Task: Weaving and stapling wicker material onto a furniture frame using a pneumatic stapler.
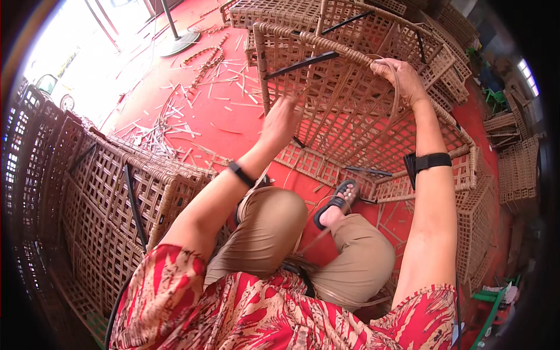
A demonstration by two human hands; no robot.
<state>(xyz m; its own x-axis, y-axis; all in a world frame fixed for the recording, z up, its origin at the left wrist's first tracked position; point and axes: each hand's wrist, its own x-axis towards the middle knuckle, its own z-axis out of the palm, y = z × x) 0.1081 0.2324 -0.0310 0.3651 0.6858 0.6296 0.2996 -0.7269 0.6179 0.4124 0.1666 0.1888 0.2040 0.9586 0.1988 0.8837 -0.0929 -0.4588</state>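
A woven rattan panel [364, 108] with an open lattice and a wrapped rim stands tilted in front of my knees. At its top rim, my right hand [405, 80] is closed on a thin rattan strand [398, 100], which hangs from it in a loop over the lattice. My left hand [282, 122] is raised near the panel's left side, apart from the right hand. Motion smears its fingers, so what they hold, if anything, is unclear. A black metal brace [303, 64] crosses the panel's upper left corner.
Several woven rattan pieces [111, 192] are stacked on my left. More woven frames [385, 29] stand behind the panel and to the right. Cut strips [166, 125] and a braided length [207, 64] lie on the red floor. A round stand base [179, 44] is at the far left.
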